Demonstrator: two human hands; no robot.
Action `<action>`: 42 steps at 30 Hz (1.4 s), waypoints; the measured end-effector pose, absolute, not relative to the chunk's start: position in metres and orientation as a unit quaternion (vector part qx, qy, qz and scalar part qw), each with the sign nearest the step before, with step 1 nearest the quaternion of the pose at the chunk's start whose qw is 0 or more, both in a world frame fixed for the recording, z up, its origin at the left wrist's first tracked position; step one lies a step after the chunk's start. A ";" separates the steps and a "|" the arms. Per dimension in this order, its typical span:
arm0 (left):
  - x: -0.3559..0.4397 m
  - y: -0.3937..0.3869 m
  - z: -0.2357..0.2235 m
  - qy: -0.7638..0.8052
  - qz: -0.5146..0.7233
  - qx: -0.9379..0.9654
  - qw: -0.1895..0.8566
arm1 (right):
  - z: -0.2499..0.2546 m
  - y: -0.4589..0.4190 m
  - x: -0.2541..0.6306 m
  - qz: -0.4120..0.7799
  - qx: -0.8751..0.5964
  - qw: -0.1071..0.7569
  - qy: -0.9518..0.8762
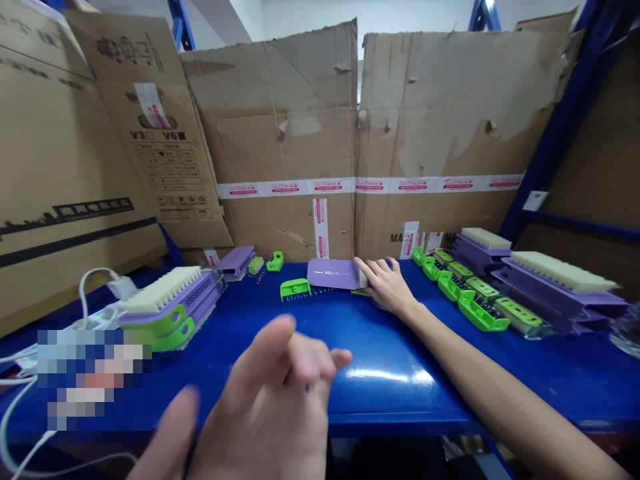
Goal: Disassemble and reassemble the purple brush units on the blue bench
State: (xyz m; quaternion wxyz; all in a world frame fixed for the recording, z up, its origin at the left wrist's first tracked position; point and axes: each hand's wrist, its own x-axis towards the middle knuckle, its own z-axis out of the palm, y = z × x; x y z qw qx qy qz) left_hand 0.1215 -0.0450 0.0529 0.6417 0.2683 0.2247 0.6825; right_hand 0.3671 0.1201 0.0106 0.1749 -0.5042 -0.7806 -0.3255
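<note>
At the back middle of the blue table lies a purple plastic panel with white lettering. My right hand reaches to its right end, fingers curled over that end and a whitish piece there; the fingertips are partly hidden. A green plastic part lies just left of the panel, with a row of thin dark teeth or springs beside it. Close to the camera, my left hand hangs above the table, blurred. Its thumb stands apart from the loosely bent fingers, and nothing shows in it.
Stacked purple-and-green brush-like units stand left, beside white cables. On the right are several green parts in rows and purple shells with cream bristle pads. Another purple shell lies back left. Cardboard sheets wall the back.
</note>
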 end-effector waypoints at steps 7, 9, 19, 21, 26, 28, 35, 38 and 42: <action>0.157 -0.008 0.097 0.243 0.587 0.214 0.742 | 0.009 0.120 0.366 -0.322 -0.502 0.179 -0.783; 0.159 0.011 0.093 0.257 0.565 0.211 0.755 | 0.010 0.119 0.366 -0.316 -0.501 0.178 -0.786; 0.166 0.058 0.081 0.310 0.531 0.269 0.741 | 0.009 0.119 0.364 -0.291 -0.506 0.178 -0.793; 0.169 0.071 0.077 0.339 0.540 0.306 0.707 | 0.009 0.120 0.364 -0.291 -0.509 0.174 -0.791; 0.179 0.110 0.059 0.425 0.555 0.436 0.567 | 0.009 0.120 0.363 -0.295 -0.508 0.172 -0.791; 0.182 0.124 0.052 0.461 0.550 0.524 0.458 | 0.009 0.120 0.363 -0.291 -0.509 0.173 -0.791; 0.190 0.155 0.037 0.406 0.336 0.847 -0.075 | 0.011 0.120 0.366 -0.260 -0.518 0.184 -0.794; 0.194 0.165 0.031 0.387 0.252 0.881 -0.099 | 0.017 0.120 0.374 -0.232 -0.532 0.185 -0.793; 0.196 0.176 0.027 0.410 0.225 0.877 -0.110 | 0.029 0.118 0.388 -0.202 -0.642 0.195 -0.714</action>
